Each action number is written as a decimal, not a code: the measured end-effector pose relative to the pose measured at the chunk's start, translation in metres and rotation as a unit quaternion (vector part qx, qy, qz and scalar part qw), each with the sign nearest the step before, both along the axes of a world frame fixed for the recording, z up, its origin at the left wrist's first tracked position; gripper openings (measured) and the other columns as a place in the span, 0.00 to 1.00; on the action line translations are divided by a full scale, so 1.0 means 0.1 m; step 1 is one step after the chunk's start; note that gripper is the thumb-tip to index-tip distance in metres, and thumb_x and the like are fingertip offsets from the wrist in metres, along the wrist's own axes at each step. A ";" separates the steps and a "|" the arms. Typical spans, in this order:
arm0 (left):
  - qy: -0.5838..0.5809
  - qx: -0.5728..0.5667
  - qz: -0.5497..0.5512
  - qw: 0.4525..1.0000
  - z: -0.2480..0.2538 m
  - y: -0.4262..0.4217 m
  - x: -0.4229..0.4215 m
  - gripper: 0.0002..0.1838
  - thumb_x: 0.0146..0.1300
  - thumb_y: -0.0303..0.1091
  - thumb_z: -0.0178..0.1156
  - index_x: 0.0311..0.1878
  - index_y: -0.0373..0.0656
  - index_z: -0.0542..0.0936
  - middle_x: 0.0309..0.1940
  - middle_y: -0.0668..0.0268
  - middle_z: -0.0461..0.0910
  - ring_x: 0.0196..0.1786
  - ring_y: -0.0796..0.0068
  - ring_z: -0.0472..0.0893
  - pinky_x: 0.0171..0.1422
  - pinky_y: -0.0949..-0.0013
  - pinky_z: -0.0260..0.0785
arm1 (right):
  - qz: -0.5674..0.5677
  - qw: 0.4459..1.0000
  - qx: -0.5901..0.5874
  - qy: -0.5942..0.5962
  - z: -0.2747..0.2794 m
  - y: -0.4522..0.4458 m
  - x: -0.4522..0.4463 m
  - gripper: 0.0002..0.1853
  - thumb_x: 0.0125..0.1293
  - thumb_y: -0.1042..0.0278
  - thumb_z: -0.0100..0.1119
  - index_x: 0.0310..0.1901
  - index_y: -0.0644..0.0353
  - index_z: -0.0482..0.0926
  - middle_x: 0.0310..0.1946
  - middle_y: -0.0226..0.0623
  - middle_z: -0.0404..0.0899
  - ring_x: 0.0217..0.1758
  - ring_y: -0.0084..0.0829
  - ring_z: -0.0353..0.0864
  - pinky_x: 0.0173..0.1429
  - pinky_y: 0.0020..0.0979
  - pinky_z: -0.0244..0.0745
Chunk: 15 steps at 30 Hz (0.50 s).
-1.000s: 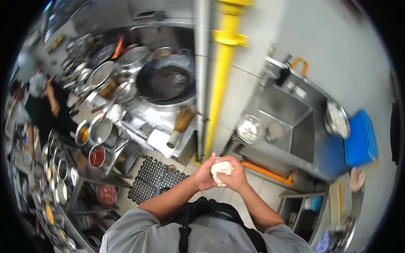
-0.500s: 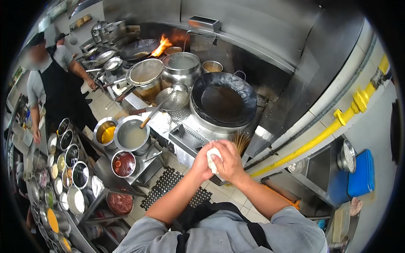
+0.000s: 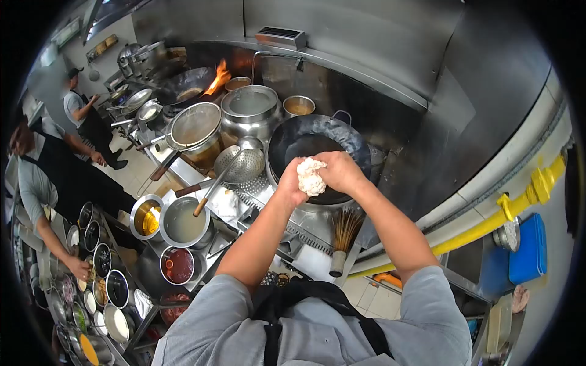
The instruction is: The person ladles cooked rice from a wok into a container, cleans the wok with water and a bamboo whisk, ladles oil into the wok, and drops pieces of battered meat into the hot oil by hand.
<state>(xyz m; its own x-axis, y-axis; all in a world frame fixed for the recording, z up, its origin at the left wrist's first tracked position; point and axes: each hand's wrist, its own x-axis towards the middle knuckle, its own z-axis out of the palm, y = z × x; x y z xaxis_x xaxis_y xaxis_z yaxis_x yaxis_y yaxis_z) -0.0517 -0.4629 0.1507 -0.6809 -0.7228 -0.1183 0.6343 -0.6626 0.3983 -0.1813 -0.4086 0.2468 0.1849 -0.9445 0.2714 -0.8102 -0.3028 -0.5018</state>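
Observation:
Between my two hands is a lump of white, knobbly food (image 3: 311, 179) that looks soft and moist; its exact kind I cannot make out. My left hand (image 3: 290, 184) cups it from the left side, fingers partly hidden behind it. From the right, my right hand (image 3: 343, 174) grips the lump with thumb and fingers. Both hands are over the near side of a large black wok (image 3: 305, 141) with dark contents. A bamboo brush (image 3: 348, 229) stands just below my right forearm's inner side, bristles up.
A perforated skimmer (image 3: 241, 165) lies left of the wok, beside a lidded steel pot (image 3: 249, 104). Flames (image 3: 220, 78) rise at a farther wok. Sauce pots (image 3: 178, 265) stand at left. One co-worker (image 3: 49, 165) reaches over ingredient containers. A yellow pipe (image 3: 476, 229) runs along the right.
My hands have moved forward and up with the white lump, from the stove's front edge to over the wok. More of the lump shows now. The near co-worker has reached toward the containers.

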 end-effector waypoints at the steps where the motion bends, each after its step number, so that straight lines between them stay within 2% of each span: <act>1: -0.001 0.001 0.000 1.000 -0.05 -0.02 0.02 0.17 0.61 0.43 0.49 0.43 0.42 0.78 0.40 0.61 0.82 0.40 0.62 0.82 0.48 0.58 0.76 | -0.005 1.000 0.006 0.000 -0.07 -0.08 -0.02 0.15 0.52 0.68 0.61 0.43 0.61 0.83 0.32 0.47 0.83 0.39 0.41 0.84 0.45 0.37 0.78; 2: 0.016 0.020 0.003 1.000 -0.10 -0.05 0.03 0.17 0.60 0.43 0.48 0.43 0.42 0.79 0.39 0.61 0.82 0.40 0.62 0.83 0.48 0.58 0.77 | -0.006 1.000 0.008 0.000 -0.12 -0.16 -0.07 0.15 0.52 0.68 0.61 0.43 0.61 0.83 0.32 0.47 0.83 0.39 0.41 0.84 0.45 0.37 0.78; 4: 0.054 0.047 0.011 0.997 -0.09 -0.09 0.05 0.19 0.58 0.41 0.48 0.45 0.41 0.79 0.40 0.60 0.83 0.42 0.62 0.83 0.48 0.58 0.78 | -0.051 0.955 0.196 -0.217 -0.11 -0.24 -0.06 0.13 0.57 0.74 0.61 0.44 0.66 0.82 0.32 0.44 0.84 0.36 0.30 0.84 0.36 0.30 0.80; 5: 0.055 0.051 0.007 0.997 -0.11 -0.15 0.06 0.19 0.58 0.41 0.48 0.45 0.41 0.79 0.40 0.60 0.83 0.42 0.62 0.83 0.48 0.58 0.78 | -0.055 0.954 0.198 -0.216 -0.13 -0.28 -0.07 0.13 0.57 0.74 0.61 0.44 0.66 0.82 0.32 0.44 0.84 0.36 0.30 0.84 0.36 0.30 0.80; 7: 0.075 0.099 0.021 0.992 -0.15 -0.28 0.09 0.19 0.58 0.42 0.49 0.46 0.40 0.78 0.40 0.60 0.83 0.43 0.61 0.83 0.49 0.58 0.78 | -0.066 0.865 0.228 -0.441 -0.20 -0.36 -0.08 0.11 0.61 0.78 0.59 0.45 0.70 0.80 0.35 0.42 0.82 0.34 0.24 0.82 0.30 0.22 0.79; 8: 0.075 0.105 0.017 0.991 -0.19 -0.34 0.10 0.19 0.58 0.42 0.49 0.46 0.40 0.78 0.40 0.60 0.83 0.43 0.61 0.83 0.49 0.58 0.78 | -0.072 0.862 0.220 -0.451 -0.22 -0.40 -0.07 0.11 0.63 0.78 0.57 0.47 0.71 0.79 0.39 0.43 0.82 0.33 0.27 0.82 0.31 0.22 0.80; 13: 0.085 0.142 0.020 0.986 -0.34 -0.63 0.26 0.19 0.58 0.42 0.49 0.42 0.39 0.80 0.40 0.56 0.82 0.39 0.60 0.82 0.41 0.62 0.79 | -0.101 0.867 0.200 -0.445 -0.23 -0.56 0.09 0.13 0.66 0.74 0.57 0.50 0.70 0.77 0.37 0.39 0.81 0.32 0.24 0.80 0.32 0.22 0.78; 15: 0.127 0.136 -0.013 0.982 -0.36 -0.75 0.44 0.18 0.58 0.40 0.48 0.41 0.39 0.80 0.39 0.57 0.82 0.39 0.58 0.83 0.43 0.60 0.79 | -0.103 0.832 0.185 -0.513 -0.21 -0.64 0.15 0.13 0.67 0.72 0.56 0.50 0.69 0.77 0.36 0.38 0.80 0.30 0.22 0.78 0.30 0.23 0.76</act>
